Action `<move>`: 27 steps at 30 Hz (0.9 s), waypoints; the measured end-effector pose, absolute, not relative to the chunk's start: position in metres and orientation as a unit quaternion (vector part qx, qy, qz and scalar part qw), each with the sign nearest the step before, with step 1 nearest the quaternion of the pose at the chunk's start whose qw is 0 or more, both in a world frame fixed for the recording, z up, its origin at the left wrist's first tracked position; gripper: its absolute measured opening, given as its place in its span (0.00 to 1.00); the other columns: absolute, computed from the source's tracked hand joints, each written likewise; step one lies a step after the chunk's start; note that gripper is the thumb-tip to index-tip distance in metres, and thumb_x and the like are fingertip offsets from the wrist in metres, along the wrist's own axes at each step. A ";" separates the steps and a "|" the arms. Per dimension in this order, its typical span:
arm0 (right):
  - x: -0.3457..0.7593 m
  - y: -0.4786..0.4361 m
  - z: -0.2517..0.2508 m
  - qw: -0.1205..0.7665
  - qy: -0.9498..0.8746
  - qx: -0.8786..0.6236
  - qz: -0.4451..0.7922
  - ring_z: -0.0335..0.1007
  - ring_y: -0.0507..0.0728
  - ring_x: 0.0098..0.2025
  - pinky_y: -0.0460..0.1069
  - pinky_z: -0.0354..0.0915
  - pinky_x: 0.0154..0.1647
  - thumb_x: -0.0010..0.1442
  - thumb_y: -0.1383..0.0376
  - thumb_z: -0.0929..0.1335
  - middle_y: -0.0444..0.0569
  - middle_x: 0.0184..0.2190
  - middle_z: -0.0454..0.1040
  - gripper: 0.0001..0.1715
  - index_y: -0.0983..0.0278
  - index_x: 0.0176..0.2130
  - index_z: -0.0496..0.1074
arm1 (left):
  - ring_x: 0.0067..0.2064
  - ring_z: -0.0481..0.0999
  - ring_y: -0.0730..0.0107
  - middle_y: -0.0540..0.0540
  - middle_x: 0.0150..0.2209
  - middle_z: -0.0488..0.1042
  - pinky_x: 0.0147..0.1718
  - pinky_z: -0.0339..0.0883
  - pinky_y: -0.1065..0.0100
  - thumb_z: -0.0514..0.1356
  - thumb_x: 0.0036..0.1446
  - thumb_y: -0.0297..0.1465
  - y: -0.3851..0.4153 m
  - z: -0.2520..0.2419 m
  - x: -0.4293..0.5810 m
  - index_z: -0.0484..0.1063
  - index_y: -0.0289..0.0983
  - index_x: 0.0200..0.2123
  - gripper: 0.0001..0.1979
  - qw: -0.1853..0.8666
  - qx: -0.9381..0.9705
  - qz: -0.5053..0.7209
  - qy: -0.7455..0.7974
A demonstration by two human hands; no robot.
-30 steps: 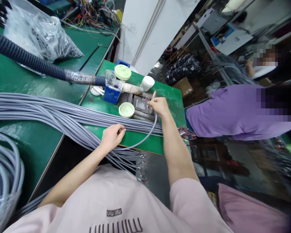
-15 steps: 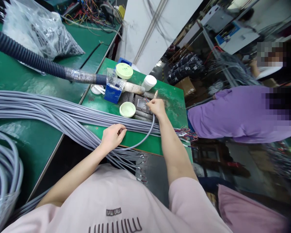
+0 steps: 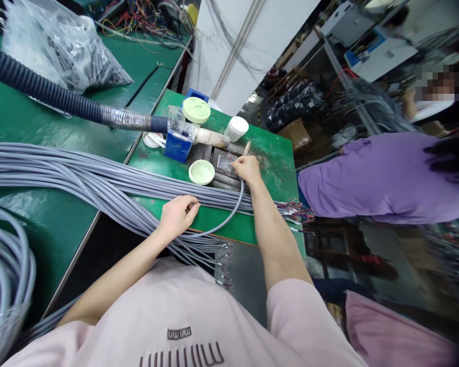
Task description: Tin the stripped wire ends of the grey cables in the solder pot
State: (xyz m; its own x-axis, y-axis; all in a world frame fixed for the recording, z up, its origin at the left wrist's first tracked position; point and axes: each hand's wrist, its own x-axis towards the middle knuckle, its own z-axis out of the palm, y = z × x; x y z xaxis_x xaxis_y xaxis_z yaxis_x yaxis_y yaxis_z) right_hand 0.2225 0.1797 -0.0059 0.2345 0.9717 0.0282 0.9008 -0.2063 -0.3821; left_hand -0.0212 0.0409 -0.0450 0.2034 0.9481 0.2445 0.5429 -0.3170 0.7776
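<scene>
- Grey cable: end at metal tray's right side; long axis curving from near left to far right, wires pointing left.
- Right hand: pinching cable end, slightly closer to tray than one second ago.
- Left hand: unmoved, fingers curled beside cable bundle; grip cannot be told.
- Pale green dish: near left of tray.

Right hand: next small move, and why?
I'd probably ease the colored wire ends slightly down and inward over the shiny square: the right hand pinches the gray cable close by, and the wires appear at the square's edge. Whether they touch it, I can't tell.
</scene>
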 end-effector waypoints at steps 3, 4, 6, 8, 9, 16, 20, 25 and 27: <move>0.223 0.180 -0.005 0.173 -0.608 -0.767 0.114 0.70 0.55 0.28 0.46 0.63 0.34 0.48 0.65 0.67 0.47 0.18 0.74 0.11 0.67 0.22 0.77 | 0.31 0.72 0.70 0.51 0.27 0.75 0.33 0.62 0.69 0.57 0.59 0.33 0.041 -0.045 -0.021 0.73 0.40 0.33 0.07 0.274 0.725 0.366 0.514; 0.223 0.179 -0.004 0.175 -0.607 -0.767 0.114 0.70 0.55 0.27 0.46 0.62 0.33 0.48 0.64 0.67 0.47 0.17 0.74 0.11 0.67 0.21 0.76 | 0.31 0.72 0.70 0.51 0.27 0.75 0.33 0.62 0.69 0.56 0.59 0.33 0.041 -0.045 -0.021 0.73 0.40 0.33 0.07 0.274 0.726 0.366 0.514; 0.221 0.175 0.001 0.198 -0.604 -0.762 0.126 0.68 0.54 0.25 0.46 0.62 0.32 0.49 0.62 0.66 0.46 0.16 0.72 0.13 0.67 0.20 0.74 | 0.31 0.72 0.70 0.51 0.27 0.75 0.33 0.62 0.69 0.56 0.59 0.33 0.041 -0.045 -0.021 0.73 0.40 0.34 0.07 0.273 0.726 0.365 0.514; 0.216 0.165 0.010 0.259 -0.592 -0.743 0.173 0.65 0.52 0.22 0.46 0.60 0.28 0.49 0.59 0.66 0.44 0.15 0.69 0.14 0.66 0.20 0.72 | 0.31 0.72 0.70 0.51 0.27 0.75 0.33 0.62 0.69 0.56 0.59 0.33 0.041 -0.046 -0.021 0.73 0.40 0.34 0.07 0.276 0.726 0.364 0.514; 0.212 0.158 0.016 0.299 -0.581 -0.727 0.210 0.63 0.51 0.21 0.46 0.59 0.26 0.49 0.57 0.67 0.43 0.14 0.68 0.15 0.65 0.20 0.71 | 0.31 0.72 0.70 0.50 0.27 0.75 0.33 0.62 0.69 0.56 0.59 0.33 0.041 -0.046 -0.021 0.73 0.40 0.34 0.07 0.278 0.725 0.364 0.514; 0.173 0.084 0.050 0.464 -0.504 -0.578 0.444 0.57 0.48 0.18 0.45 0.56 0.23 0.45 0.53 0.71 0.40 0.14 0.65 0.16 0.63 0.23 0.69 | 0.30 0.71 0.71 0.50 0.26 0.74 0.33 0.62 0.69 0.58 0.57 0.33 0.041 -0.047 -0.022 0.74 0.39 0.33 0.07 0.302 0.707 0.394 0.504; 0.156 0.051 0.052 0.484 -0.480 -0.539 0.495 0.59 0.49 0.19 0.46 0.58 0.23 0.45 0.52 0.73 0.41 0.15 0.67 0.17 0.62 0.23 0.69 | 0.25 0.67 0.75 0.51 0.24 0.73 0.27 0.61 0.71 0.61 0.53 0.36 0.041 -0.042 -0.018 0.74 0.37 0.30 0.08 0.438 0.595 0.483 0.470; 0.146 0.033 0.050 0.478 -0.470 -0.519 0.529 0.60 0.50 0.18 0.46 0.58 0.23 0.46 0.51 0.73 0.41 0.14 0.67 0.18 0.62 0.23 0.69 | 0.24 0.67 0.77 0.51 0.23 0.72 0.24 0.62 0.73 0.66 0.45 0.40 0.034 -0.014 -0.004 0.75 0.35 0.30 0.13 0.603 0.447 0.527 0.399; 0.143 0.030 0.050 0.478 -0.469 -0.515 0.536 0.60 0.49 0.18 0.46 0.58 0.23 0.47 0.50 0.72 0.41 0.14 0.67 0.19 0.62 0.24 0.68 | 0.23 0.67 0.78 0.52 0.22 0.72 0.23 0.62 0.73 0.67 0.44 0.40 0.029 -0.002 0.002 0.74 0.35 0.30 0.14 0.632 0.414 0.534 0.380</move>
State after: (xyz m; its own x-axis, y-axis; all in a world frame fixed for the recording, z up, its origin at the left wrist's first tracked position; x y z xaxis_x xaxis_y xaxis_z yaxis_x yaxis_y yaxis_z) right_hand 0.1429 0.0295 0.0503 -0.0142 0.9945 -0.1033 -0.0289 -0.1037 -0.9942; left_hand 0.0015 0.0294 -0.0025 0.1405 0.9894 -0.0375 -0.3614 0.0866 0.9284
